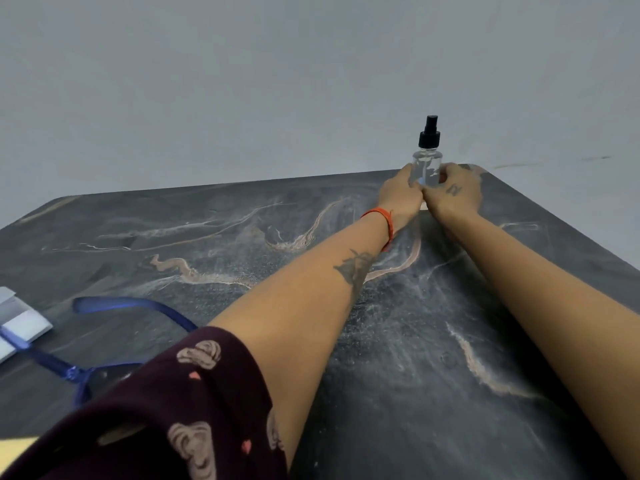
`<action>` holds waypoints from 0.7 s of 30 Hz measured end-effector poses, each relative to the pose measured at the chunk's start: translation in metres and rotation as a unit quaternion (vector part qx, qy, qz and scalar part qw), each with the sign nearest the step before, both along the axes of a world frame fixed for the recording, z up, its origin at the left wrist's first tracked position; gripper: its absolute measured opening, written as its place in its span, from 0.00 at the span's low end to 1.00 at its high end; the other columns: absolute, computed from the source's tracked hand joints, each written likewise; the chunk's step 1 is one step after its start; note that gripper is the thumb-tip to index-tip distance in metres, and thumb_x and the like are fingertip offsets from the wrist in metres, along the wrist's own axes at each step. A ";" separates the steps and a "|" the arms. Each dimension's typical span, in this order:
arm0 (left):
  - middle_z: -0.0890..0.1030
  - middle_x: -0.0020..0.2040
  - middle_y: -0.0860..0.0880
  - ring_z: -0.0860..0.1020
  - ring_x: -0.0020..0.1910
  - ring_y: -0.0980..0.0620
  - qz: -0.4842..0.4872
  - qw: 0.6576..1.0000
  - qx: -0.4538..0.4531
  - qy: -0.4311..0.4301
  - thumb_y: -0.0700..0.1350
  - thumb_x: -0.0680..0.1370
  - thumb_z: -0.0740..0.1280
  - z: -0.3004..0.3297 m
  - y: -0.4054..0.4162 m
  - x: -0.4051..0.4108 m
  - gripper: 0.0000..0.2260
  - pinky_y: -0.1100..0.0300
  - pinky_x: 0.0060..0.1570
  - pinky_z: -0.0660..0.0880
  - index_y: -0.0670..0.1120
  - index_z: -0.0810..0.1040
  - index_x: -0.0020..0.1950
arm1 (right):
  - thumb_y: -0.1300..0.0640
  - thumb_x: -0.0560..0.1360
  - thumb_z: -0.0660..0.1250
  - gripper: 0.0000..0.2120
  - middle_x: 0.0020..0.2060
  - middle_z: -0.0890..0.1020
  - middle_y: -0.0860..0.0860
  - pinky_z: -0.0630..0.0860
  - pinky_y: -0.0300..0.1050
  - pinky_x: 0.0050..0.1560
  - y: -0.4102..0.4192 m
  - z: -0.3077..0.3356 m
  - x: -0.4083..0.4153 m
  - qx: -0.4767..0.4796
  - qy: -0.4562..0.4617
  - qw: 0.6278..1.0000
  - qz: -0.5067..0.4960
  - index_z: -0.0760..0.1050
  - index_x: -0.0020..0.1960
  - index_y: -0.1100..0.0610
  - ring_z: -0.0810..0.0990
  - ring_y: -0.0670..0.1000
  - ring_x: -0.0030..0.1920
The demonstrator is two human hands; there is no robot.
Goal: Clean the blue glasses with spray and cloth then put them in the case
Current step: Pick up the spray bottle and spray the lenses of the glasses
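Observation:
A clear spray bottle (427, 161) with a black pump top stands upright near the table's far right corner. My left hand (400, 194) and my right hand (457, 192) both reach out to it, fingers curled round its lower body from either side. The blue glasses (114, 304) lie unfolded on the table at the near left, one arm curving toward the far side; my dark patterned left sleeve hides part of the frame. A pale grey-white cloth (20, 327), folded, lies at the left edge, under one arm of the glasses. No case is in view.
The dark marbled table (242, 244) ends at a grey wall (277, 81) close behind the bottle. A strip of something yellow (14, 445) shows at the lower left edge.

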State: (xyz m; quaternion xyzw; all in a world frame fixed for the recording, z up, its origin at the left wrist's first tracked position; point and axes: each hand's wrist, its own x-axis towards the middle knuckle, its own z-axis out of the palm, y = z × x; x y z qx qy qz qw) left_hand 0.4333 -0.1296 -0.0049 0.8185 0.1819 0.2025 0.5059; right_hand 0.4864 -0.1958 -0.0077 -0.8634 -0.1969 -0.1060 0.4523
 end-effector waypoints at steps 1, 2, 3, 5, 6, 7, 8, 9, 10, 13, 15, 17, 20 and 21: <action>0.74 0.63 0.39 0.73 0.56 0.45 0.010 1.000 0.002 -0.010 0.39 0.80 0.55 0.001 -0.002 -0.006 0.17 0.62 0.49 0.65 0.44 0.66 0.70 | 0.54 0.74 0.66 0.15 0.54 0.76 0.57 0.68 0.45 0.50 -0.003 0.003 -0.007 0.006 -0.006 1.000 0.007 0.73 0.56 0.62 0.73 0.54 0.51; 0.75 0.61 0.39 0.74 0.56 0.45 0.025 0.999 0.004 -0.022 0.39 0.80 0.56 0.002 -0.005 -0.012 0.17 0.61 0.50 0.67 0.44 0.66 0.70 | 0.54 0.74 0.67 0.16 0.54 0.77 0.57 0.69 0.45 0.50 -0.006 0.006 -0.015 0.013 -0.010 1.000 0.017 0.73 0.57 0.62 0.74 0.54 0.51; 0.76 0.59 0.39 0.75 0.56 0.44 0.043 0.999 0.003 -0.033 0.40 0.80 0.58 0.003 -0.007 -0.018 0.17 0.59 0.50 0.68 0.45 0.67 0.69 | 0.54 0.73 0.67 0.16 0.54 0.77 0.57 0.69 0.46 0.51 -0.010 0.009 -0.023 0.022 -0.012 0.999 0.028 0.73 0.57 0.62 0.74 0.54 0.51; 0.77 0.56 0.40 0.76 0.55 0.44 0.073 0.996 -0.003 -0.057 0.42 0.79 0.60 0.006 -0.012 -0.034 0.16 0.58 0.50 0.71 0.46 0.67 0.67 | 0.53 0.73 0.67 0.17 0.53 0.78 0.55 0.70 0.46 0.51 -0.018 0.016 -0.042 0.041 -0.013 0.998 0.053 0.73 0.57 0.61 0.75 0.53 0.51; 0.78 0.55 0.41 0.77 0.54 0.45 0.083 0.994 -0.007 -0.070 0.43 0.79 0.61 0.008 -0.016 -0.044 0.15 0.58 0.49 0.71 0.46 0.68 0.66 | 0.53 0.73 0.68 0.17 0.53 0.78 0.55 0.71 0.47 0.52 -0.022 0.019 -0.052 0.050 -0.017 0.996 0.065 0.73 0.57 0.60 0.75 0.53 0.52; 0.78 0.55 0.41 0.77 0.53 0.46 0.091 0.992 -0.013 -0.081 0.44 0.79 0.61 0.011 -0.020 -0.054 0.15 0.57 0.48 0.71 0.46 0.68 0.65 | 0.52 0.72 0.68 0.17 0.52 0.78 0.55 0.73 0.48 0.53 -0.026 0.022 -0.063 0.056 -0.022 0.995 0.076 0.73 0.57 0.60 0.75 0.54 0.52; 0.78 0.54 0.42 0.77 0.53 0.46 0.100 0.991 -0.015 -0.093 0.44 0.78 0.61 0.013 -0.024 -0.066 0.14 0.56 0.49 0.72 0.46 0.69 0.64 | 0.52 0.72 0.68 0.17 0.52 0.78 0.55 0.74 0.49 0.53 -0.030 0.025 -0.074 0.059 -0.027 0.994 0.084 0.73 0.56 0.60 0.76 0.54 0.51; 0.78 0.54 0.42 0.77 0.53 0.46 0.111 0.988 -0.011 -0.103 0.45 0.78 0.62 0.015 -0.029 -0.077 0.14 0.55 0.50 0.73 0.46 0.69 0.63 | 0.51 0.72 0.68 0.16 0.51 0.78 0.54 0.74 0.51 0.53 -0.034 0.028 -0.085 0.062 -0.030 0.994 0.090 0.73 0.55 0.60 0.76 0.54 0.51; 0.78 0.54 0.43 0.77 0.53 0.46 0.121 0.986 0.000 -0.111 0.45 0.79 0.62 0.017 -0.035 -0.090 0.14 0.53 0.51 0.74 0.45 0.69 0.63 | 0.51 0.72 0.68 0.16 0.50 0.78 0.54 0.75 0.52 0.53 -0.039 0.030 -0.096 0.067 -0.031 0.993 0.095 0.73 0.55 0.60 0.76 0.54 0.50; 0.78 0.56 0.45 0.77 0.53 0.47 0.137 0.982 0.032 -0.126 0.46 0.79 0.61 0.022 -0.053 -0.128 0.13 0.52 0.52 0.74 0.45 0.70 0.63 | 0.52 0.72 0.69 0.13 0.44 0.75 0.50 0.76 0.52 0.52 -0.053 0.034 -0.131 0.096 -0.025 0.989 0.112 0.72 0.52 0.57 0.77 0.53 0.48; 0.78 0.57 0.46 0.77 0.53 0.48 0.136 0.981 0.046 -0.128 0.46 0.79 0.61 0.024 -0.063 -0.155 0.14 0.53 0.53 0.74 0.46 0.70 0.64 | 0.52 0.72 0.69 0.12 0.42 0.75 0.47 0.77 0.49 0.50 -0.062 0.036 -0.154 0.109 -0.014 0.986 0.122 0.71 0.50 0.55 0.78 0.51 0.46; 0.78 0.58 0.47 0.77 0.54 0.49 0.137 0.981 0.055 -0.128 0.46 0.79 0.62 0.023 -0.070 -0.182 0.14 0.54 0.53 0.74 0.46 0.70 0.64 | 0.52 0.71 0.70 0.12 0.41 0.75 0.45 0.76 0.47 0.48 -0.071 0.034 -0.177 0.113 -0.003 0.985 0.133 0.71 0.49 0.55 0.78 0.50 0.45; 0.78 0.58 0.48 0.77 0.54 0.50 0.139 0.980 0.061 -0.129 0.46 0.78 0.63 0.017 -0.077 -0.220 0.13 0.53 0.54 0.75 0.46 0.71 0.63 | 0.54 0.69 0.72 0.13 0.42 0.76 0.44 0.77 0.45 0.45 -0.080 0.025 -0.205 0.121 0.015 0.979 0.164 0.71 0.49 0.54 0.79 0.49 0.45; 0.77 0.58 0.48 0.77 0.54 0.50 0.139 0.980 0.064 -0.125 0.46 0.78 0.63 0.015 -0.078 -0.230 0.13 0.54 0.54 0.75 0.46 0.71 0.62 | 0.54 0.68 0.73 0.14 0.42 0.77 0.44 0.78 0.45 0.45 -0.082 0.021 -0.214 0.120 0.021 0.977 0.175 0.71 0.50 0.53 0.79 0.48 0.45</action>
